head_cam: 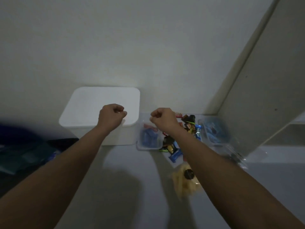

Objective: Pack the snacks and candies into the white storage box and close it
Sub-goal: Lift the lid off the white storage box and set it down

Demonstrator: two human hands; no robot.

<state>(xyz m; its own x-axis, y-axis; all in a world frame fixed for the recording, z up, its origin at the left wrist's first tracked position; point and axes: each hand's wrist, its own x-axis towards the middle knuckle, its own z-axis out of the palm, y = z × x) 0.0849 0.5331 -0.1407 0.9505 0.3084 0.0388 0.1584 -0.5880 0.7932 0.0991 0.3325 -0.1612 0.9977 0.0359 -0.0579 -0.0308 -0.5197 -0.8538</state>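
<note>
The white storage box (92,106) stands against the wall with its lid on. My left hand (111,115) hovers as a fist over the lid's right front part and holds nothing. My right hand (163,119) is also curled into a fist, raised above a pile of wrapped candies (191,126) to the right of the box. A clear tub with blue packets (148,140) sits beside the box. A second clear tub (214,131) with blue packets lies further right. A yellow snack bag (184,180) lies nearer to me, partly under my right forearm.
A tall white cabinet side (264,80) rises at the right, with a shelf opening (290,134) lower down. Dark bags or cloth (24,154) lie at the left edge. The pale table surface (125,171) stretches between my forearms. Clear plastic wrapping (237,156) lies by the cabinet.
</note>
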